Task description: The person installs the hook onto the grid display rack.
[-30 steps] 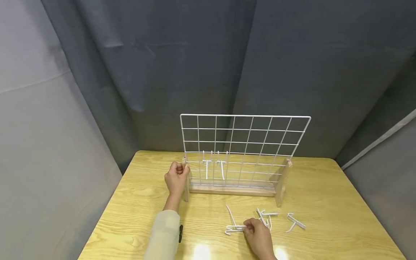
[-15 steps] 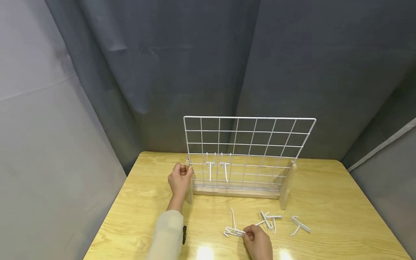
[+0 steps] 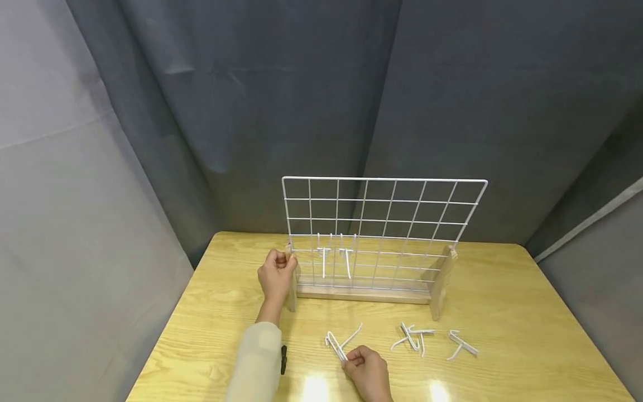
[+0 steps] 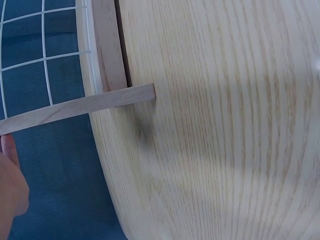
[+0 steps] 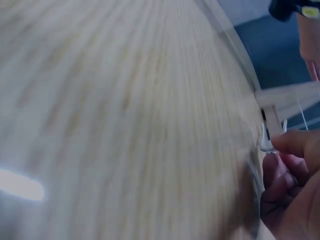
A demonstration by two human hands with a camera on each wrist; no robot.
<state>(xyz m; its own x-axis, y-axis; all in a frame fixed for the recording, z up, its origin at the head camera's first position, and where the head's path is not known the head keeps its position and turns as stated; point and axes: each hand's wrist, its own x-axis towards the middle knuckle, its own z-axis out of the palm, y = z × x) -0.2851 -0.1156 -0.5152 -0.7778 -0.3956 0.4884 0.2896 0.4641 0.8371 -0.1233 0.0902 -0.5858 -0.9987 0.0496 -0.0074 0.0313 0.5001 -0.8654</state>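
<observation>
The right hand [image 3: 369, 371] has moved toward 9 o'clock, pinching a hook [image 3: 340, 350] now angled to 11, well apart from the loose hooks [image 3: 409, 336] at its 3, grid [image 3: 385, 221] at 1. The left hand [image 3: 276, 276] pinches the post [image 3: 293, 298].

Grey curtains [image 3: 281, 111] round a table [image 3: 206, 340] suggest a screened-off booth.

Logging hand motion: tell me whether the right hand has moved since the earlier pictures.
Yes: against the grid rack in the head view, the right hand has moved left.
</observation>
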